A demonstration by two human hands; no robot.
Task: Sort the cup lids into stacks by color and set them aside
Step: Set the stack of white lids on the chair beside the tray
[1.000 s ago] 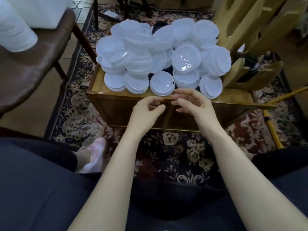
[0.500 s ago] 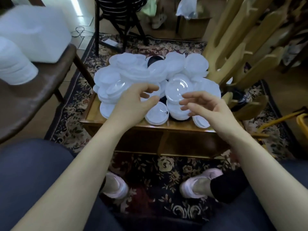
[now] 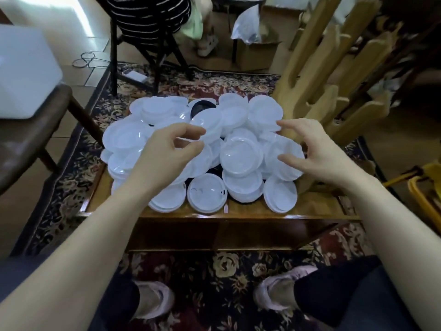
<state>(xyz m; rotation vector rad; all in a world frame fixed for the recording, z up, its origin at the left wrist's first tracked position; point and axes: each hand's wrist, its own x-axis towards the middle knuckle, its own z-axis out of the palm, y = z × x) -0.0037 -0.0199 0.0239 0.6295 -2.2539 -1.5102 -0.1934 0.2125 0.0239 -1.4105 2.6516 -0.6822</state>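
Lids (image 3: 241, 156): round glossy white plastic | left hand (image 3: 164, 156) open | right hand (image 3: 317, 154) open

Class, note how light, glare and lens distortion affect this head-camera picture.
Head view: daylight blows out the floor at top left; the white lids glare, washing out their edges; the wide lens bows the table edge; corners fall dim.

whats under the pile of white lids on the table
Black lids peek out at the far side and in gaps beneath the white lids, which rest on the wooden table. How many black ones lie buried cannot be seen.
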